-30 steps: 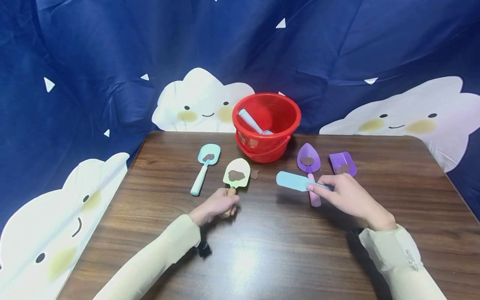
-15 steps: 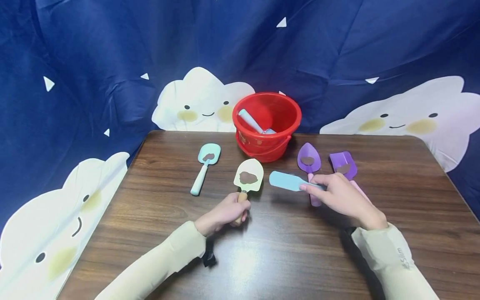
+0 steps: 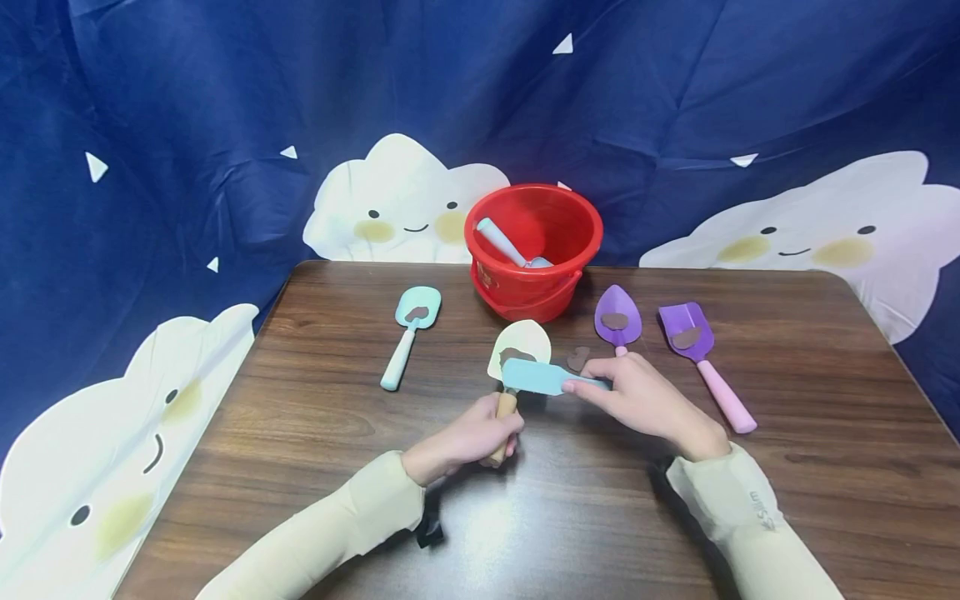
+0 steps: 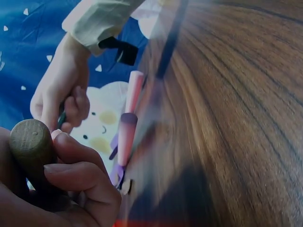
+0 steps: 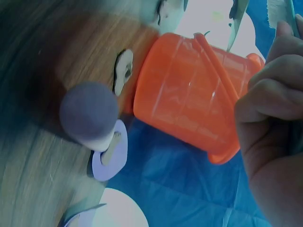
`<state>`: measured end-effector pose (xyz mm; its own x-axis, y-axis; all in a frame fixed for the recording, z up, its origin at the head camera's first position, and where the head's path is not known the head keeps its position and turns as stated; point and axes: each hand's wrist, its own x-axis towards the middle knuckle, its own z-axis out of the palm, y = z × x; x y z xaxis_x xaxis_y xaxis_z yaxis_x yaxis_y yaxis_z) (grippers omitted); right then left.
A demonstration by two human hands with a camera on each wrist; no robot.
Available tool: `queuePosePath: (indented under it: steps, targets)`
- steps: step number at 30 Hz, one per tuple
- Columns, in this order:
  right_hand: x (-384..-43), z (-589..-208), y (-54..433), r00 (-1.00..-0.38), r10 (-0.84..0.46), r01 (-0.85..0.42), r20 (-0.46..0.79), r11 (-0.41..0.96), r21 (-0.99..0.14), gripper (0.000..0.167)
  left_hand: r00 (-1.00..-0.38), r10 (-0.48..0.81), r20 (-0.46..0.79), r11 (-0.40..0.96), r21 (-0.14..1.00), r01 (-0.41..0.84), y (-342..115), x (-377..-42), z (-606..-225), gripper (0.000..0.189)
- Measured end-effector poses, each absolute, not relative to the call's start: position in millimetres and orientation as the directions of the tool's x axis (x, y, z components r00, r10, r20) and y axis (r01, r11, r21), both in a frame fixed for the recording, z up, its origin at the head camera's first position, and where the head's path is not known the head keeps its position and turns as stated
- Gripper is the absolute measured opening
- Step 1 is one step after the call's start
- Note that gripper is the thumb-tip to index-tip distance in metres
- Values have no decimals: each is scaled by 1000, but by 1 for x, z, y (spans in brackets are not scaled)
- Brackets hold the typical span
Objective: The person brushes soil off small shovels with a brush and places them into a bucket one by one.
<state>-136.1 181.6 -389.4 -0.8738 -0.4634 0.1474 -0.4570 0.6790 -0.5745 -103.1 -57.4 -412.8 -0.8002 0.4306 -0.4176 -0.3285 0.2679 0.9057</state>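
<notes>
In the head view my left hand (image 3: 480,429) grips the wooden handle (image 3: 502,421) of a pale cream-green shovel (image 3: 525,337) bearing a flat brown piece (image 3: 516,356). Fingers wrap the handle, its round butt (image 4: 31,139) showing in the left wrist view. With its fingertips, my right hand (image 3: 637,396) pinches the thin handle of a light-blue brush (image 3: 534,377), whose edge looks bristly. The brush head overlaps the shovel's base and part of the brown piece. Behind the right hand, a purple pointed shovel (image 3: 617,308) has most of its pink handle hidden.
A red bucket (image 3: 525,292) with a tool inside (image 3: 501,242) stands at the back of the wooden table (image 3: 337,467). A mint shovel (image 3: 401,358) lies left, a square purple shovel (image 3: 726,396) right. Each bears a brown piece; another brown piece (image 3: 578,358) lies by the right hand.
My left hand has carried the cream-green shovel right, while my right hand brought the brush left until it overlaps the shovel. The square purple shovel's pink handle is now uncovered.
</notes>
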Motion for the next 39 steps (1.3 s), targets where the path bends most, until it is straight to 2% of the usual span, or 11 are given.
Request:
queuePosePath:
  steps: [8,24,34,39]
  targets:
    - [-136,-395,178,-882,-463,-424,87,699,-576,32,-796,441,-414,312,903,-297,-53,-98,-411,7]
    - [-137,-398,181,-855,-469,-510,220,688,-516,38,-797,445,-409,295,907,-301,-52,-93,-410,9]
    - [-139,-397,181,-855,-450,-518,259,706,-484,32,-792,452,-411,289,907,-305,-53,-93,-409,5]
    - [-141,-397,185,-851,-437,-524,291,711,-468,21,-779,474,-410,278,910,-309,-53,-94,-410,8]
